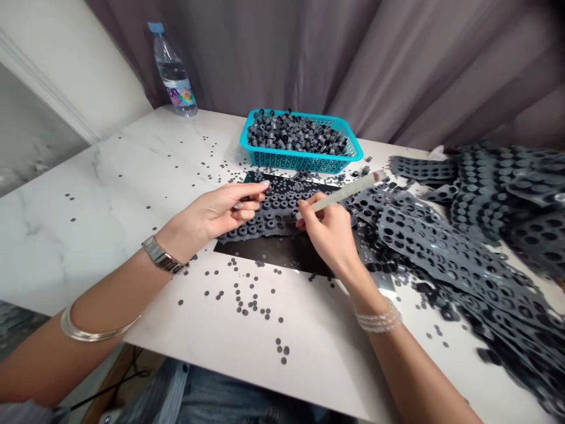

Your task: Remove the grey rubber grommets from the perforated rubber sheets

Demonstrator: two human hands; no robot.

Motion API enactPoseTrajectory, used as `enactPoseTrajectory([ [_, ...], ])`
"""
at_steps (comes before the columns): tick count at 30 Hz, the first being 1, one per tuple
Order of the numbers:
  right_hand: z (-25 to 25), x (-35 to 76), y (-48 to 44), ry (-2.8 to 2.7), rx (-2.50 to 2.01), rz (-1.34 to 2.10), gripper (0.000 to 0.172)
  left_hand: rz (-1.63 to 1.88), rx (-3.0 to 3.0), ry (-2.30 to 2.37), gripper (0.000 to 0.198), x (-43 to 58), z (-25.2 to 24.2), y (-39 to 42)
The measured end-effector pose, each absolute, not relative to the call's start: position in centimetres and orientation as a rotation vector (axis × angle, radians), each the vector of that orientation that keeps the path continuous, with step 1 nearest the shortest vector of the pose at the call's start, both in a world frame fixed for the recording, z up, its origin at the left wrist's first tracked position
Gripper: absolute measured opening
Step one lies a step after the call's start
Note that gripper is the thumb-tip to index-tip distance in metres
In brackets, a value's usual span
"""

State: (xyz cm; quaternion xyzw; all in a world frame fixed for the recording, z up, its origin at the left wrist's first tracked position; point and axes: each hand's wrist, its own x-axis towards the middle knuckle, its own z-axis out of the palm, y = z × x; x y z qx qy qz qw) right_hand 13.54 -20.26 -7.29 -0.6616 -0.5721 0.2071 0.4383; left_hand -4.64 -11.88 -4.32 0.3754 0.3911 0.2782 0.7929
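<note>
My right hand (329, 229) is closed round a long whitish stick-like tool (351, 193), whose lower tip is hidden by the fingers above a dark grey moulded rubber sheet (245, 231). Rows of round, ring-like shapes stand up from that sheet. It lies on a black mat (278, 254). Over the sheet's left part is my left hand (227, 209), thumb and forefinger pinched together; whatever is between their tips is too small to tell. Small dark discs (304, 187) are strewn at the mat's far side.
Behind the mat stands a turquoise basket (304, 159) heaped with small dark cylinders. Perforated grey sheets (441, 247) pile up on the right. Loose discs (245, 312) dot the white table (176, 341). A water bottle (176, 76) stands at the back left, near the curtain (282, 53).
</note>
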Motion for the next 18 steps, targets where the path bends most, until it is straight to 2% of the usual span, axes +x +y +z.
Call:
enactPoseTrajectory([
  [2,-7.0,14.2,-20.4,-1.433,-1.690,0.442,0.025,0.589,0.733,0.840,0.011,-4.4,-4.5,-12.0],
  [9,-7.0,15.4,-20.4,-1.471,-1.890,0.275,0.026,0.601,0.584,0.814,0.013,-3.9,-4.2,-12.5],
  [18,-7.1,15.6,-20.3,-1.428,-1.883,0.266,0.028,0.619,0.445,0.757,0.012,-4.0,-5.3,-12.1],
])
